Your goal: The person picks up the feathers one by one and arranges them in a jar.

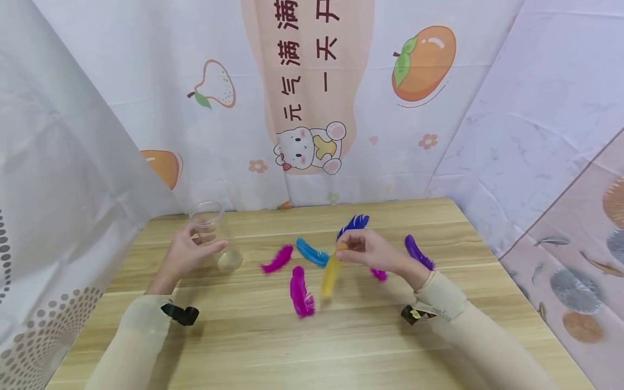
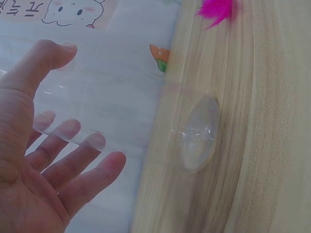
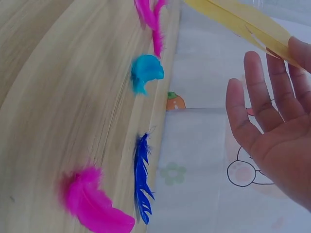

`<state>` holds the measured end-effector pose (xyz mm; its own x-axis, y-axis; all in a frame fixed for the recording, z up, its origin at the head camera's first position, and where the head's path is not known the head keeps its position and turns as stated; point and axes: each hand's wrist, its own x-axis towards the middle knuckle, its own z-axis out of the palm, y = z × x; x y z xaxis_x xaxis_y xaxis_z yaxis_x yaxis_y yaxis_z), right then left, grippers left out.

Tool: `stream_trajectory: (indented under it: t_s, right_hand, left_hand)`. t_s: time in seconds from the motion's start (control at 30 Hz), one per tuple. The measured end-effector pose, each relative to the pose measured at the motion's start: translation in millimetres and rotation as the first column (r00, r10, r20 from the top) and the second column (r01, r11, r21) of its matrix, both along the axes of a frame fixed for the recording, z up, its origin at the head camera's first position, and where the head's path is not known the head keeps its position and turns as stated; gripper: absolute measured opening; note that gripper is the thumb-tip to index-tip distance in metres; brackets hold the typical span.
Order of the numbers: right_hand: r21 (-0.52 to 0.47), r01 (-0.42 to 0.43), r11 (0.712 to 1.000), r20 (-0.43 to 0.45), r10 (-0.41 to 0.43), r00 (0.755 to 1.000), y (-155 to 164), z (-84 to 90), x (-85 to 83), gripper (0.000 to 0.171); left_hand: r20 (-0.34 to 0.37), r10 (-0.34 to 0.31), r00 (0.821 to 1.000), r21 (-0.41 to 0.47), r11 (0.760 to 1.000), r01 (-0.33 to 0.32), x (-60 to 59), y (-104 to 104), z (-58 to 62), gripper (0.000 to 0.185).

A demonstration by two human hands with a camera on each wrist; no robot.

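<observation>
On the left, my left hand (image 1: 187, 252) grips a clear plastic cup (image 1: 229, 261), thumb on one side and fingers round the other. The cup's mouth points up, and its round base (image 2: 200, 136) is right at the tabletop in the left wrist view. My right hand (image 1: 375, 252) pinches a yellow feather (image 1: 331, 276) between thumb and forefinger by one end. That feather hangs over the table, its free end slanting down. In the right wrist view the other fingers (image 3: 260, 82) are spread away from the yellow feather (image 3: 243, 22).
On the wooden table (image 1: 341, 346) lie a magenta feather (image 1: 279, 258), a larger magenta one (image 1: 301, 292), a light blue feather (image 1: 312, 252), a dark blue feather (image 1: 355, 224) and a purple feather (image 1: 419, 252). Another magenta feather (image 1: 379, 274) is partly hidden under my right hand. Printed curtains (image 1: 234, 184) border the table.
</observation>
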<state>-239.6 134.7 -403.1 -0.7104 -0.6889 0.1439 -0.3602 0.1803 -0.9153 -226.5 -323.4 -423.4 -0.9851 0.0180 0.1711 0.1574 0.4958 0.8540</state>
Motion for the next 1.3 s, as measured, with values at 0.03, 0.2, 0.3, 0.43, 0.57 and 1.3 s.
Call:
stream_trajectory:
  t_s: [0.03, 0.2, 0.3, 0.43, 0.57, 1.3]
  right_hand:
    - [-0.010, 0.006, 1.000, 0.002, -0.006, 1.000, -0.5, 1.0, -0.2, 0.007]
    - [-0.064, 0.032, 0.997, 0.009, -0.031, 0.999, -4.1, 5.6, -3.2, 0.006]
    - [-0.072, 0.044, 0.996, 0.022, -0.043, 0.999, -5.8, 9.0, -4.6, 0.008]
    - [-0.064, 0.053, 0.997, 0.018, -0.052, 0.999, -8.8, 13.3, -6.3, 0.010]
    - [-0.063, 0.067, 0.996, 0.013, -0.066, 0.998, -13.0, 17.3, -7.8, 0.010]
    - [-0.093, 0.123, 0.988, 0.036, -0.120, 0.992, -52.8, 55.3, -18.3, 0.015]
  left_hand:
    - [0.001, -0.001, 1.000, 0.001, 1.000, 0.001, 0.2, 0.3, 0.5, 0.074]
    - [0.010, -0.012, 1.000, 0.012, 1.000, 0.012, 1.2, 1.3, 2.7, 0.074]
    - [0.015, -0.013, 1.000, 0.022, 1.000, 0.013, 2.3, 1.9, 3.1, 0.074]
    - [0.016, -0.008, 1.000, 0.017, 1.000, 0.008, 2.5, 1.3, 1.9, 0.076]
    - [0.016, -0.005, 1.000, 0.019, 1.000, 0.005, 1.4, 0.4, 0.7, 0.076]
    - [0.019, 0.001, 1.000, 0.024, 1.000, -0.001, 2.8, -0.7, 0.0, 0.073]
